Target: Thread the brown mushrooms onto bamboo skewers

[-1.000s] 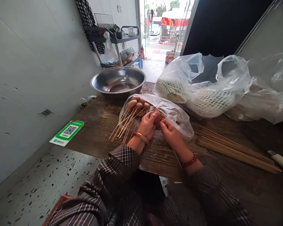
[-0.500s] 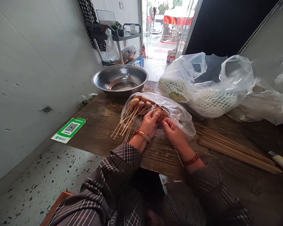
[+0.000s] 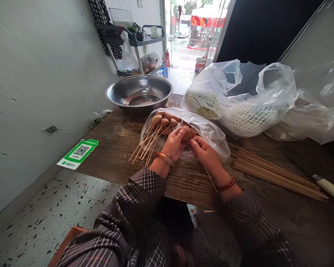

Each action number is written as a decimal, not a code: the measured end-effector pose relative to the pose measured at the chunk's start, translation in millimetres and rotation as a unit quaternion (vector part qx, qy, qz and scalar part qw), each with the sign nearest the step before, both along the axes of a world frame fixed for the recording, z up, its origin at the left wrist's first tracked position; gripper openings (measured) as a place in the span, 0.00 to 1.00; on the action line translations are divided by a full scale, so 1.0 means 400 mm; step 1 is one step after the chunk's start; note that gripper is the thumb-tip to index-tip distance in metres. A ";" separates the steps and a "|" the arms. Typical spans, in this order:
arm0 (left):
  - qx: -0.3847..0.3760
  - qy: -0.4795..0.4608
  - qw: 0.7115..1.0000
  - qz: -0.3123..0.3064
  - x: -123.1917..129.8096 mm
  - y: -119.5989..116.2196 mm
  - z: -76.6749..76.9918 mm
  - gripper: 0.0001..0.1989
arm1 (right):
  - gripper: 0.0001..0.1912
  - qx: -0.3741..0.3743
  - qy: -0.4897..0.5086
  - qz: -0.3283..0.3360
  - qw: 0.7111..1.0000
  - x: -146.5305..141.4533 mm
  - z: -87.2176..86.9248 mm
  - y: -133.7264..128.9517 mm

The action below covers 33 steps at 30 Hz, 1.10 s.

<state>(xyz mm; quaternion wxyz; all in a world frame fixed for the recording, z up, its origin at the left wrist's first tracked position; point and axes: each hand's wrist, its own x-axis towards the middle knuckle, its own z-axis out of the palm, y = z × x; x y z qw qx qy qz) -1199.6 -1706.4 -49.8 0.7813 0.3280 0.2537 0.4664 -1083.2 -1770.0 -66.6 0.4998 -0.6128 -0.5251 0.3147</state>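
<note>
My left hand (image 3: 174, 144) is closed round a brown oval piece (image 3: 187, 135) over the front of an open clear plastic bag (image 3: 217, 140). Just right of it, my right hand (image 3: 204, 150) pinches a thin wooden skewer (image 3: 211, 180), whose lower end slants down past my wrist. The skewer's tip is hidden by my fingers, close to the piece. Several more brown oval pieces (image 3: 156, 119) lie in the bag on the left, with skewers (image 3: 145, 147) sticking out toward me.
A steel basin (image 3: 139, 105) stands behind the bag. Large plastic bags (image 3: 247, 115) with net-wrapped items are at the back right. Loose skewers (image 3: 275, 172) and a knife handle (image 3: 329, 188) lie right. A green code card (image 3: 79, 154) is at the left edge.
The whole view has shifted slightly, so things appear a little further left. Both hands remain together at the brown piece, with only small finger movement.
</note>
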 end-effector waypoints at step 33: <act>-0.050 0.050 0.997 0.021 -0.010 0.027 -0.003 0.06 | 0.20 -0.026 -0.447 -0.160 0.880 0.377 0.018 -0.175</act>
